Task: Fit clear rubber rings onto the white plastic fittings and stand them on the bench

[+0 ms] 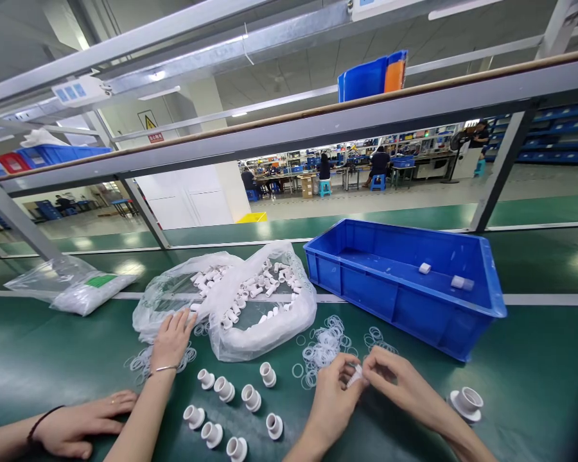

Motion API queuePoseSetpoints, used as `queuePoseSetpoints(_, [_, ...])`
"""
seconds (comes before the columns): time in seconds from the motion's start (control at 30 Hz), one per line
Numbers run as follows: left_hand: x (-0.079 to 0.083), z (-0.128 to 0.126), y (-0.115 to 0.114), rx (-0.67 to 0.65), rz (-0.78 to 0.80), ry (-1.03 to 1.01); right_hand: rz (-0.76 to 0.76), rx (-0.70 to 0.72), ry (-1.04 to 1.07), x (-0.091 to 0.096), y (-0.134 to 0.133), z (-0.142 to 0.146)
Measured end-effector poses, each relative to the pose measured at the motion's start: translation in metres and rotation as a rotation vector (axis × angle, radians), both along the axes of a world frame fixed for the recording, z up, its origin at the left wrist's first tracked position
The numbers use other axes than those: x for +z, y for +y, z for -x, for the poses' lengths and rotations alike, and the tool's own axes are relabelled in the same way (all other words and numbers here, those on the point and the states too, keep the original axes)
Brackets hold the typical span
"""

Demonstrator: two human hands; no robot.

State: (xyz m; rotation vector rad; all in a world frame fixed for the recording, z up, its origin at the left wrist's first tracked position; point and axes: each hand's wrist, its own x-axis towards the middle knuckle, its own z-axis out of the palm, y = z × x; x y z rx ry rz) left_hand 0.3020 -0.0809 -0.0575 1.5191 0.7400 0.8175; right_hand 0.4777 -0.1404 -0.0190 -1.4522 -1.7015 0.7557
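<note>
My left hand (334,394) and my right hand (402,378) meet over the green table, both pinched on one small white plastic fitting (355,376). Just beyond them lies a loose pile of clear rubber rings (324,346). Left of my hands, several white fittings (224,389) stand upright in two rough rows. An open plastic bag (250,301) full of the same fittings lies behind them. A co-worker's hand with a bracelet (172,339) rests at that bag's edge. The co-worker's other hand (84,423) lies flat on the table.
A blue plastic bin (491,282) with two white parts inside stands at the right rear. A wider flanged white fitting (467,403) sits alone to my right. A sealed bag (72,285) lies far left. Metal frame rails cross overhead; people work at distant benches.
</note>
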Motion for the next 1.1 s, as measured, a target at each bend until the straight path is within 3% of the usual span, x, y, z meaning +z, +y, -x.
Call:
queuePoseSetpoints(0.27, [0.001, -0.002, 0.004, -0.029, 0.303, -0.237, 0.01, -0.038, -0.069, -0.005, 0.002, -0.007])
queuePoseSetpoints(0.43, [0.009, -0.001, 0.0, -0.113, 0.348, -0.322, 0.027, -0.052, 0.023, -0.009, 0.005, -0.011])
queuePoseSetpoints(0.63, [0.003, 0.0, -0.003, -0.289, 0.466, -0.496, 0.115, 0.174, 0.31, 0.005, -0.001, -0.006])
queuePoseSetpoints(0.83, [0.001, 0.009, -0.016, -0.436, 0.609, -0.558, 0.121, 0.258, 0.315, 0.012, -0.008, -0.002])
queuePoseSetpoints(0.93, [0.008, 0.027, -0.031, -0.571, 0.582, -0.551, 0.123, 0.282, 0.203, 0.005, -0.006, 0.004])
queuePoseSetpoints(1.0, [0.022, 0.053, -0.042, -0.584, 0.504, -0.495, 0.123, 0.262, 0.133, 0.0, -0.003, 0.007])
queuePoseSetpoints(1.07, [0.043, 0.091, -0.052, -0.453, 0.411, -0.373, 0.128, 0.213, 0.107, -0.003, -0.001, 0.007])
queuePoseSetpoints(1.1, [0.054, 0.114, -0.057, -0.32, 0.35, -0.29, 0.137, 0.183, 0.105, -0.004, 0.0, 0.006])
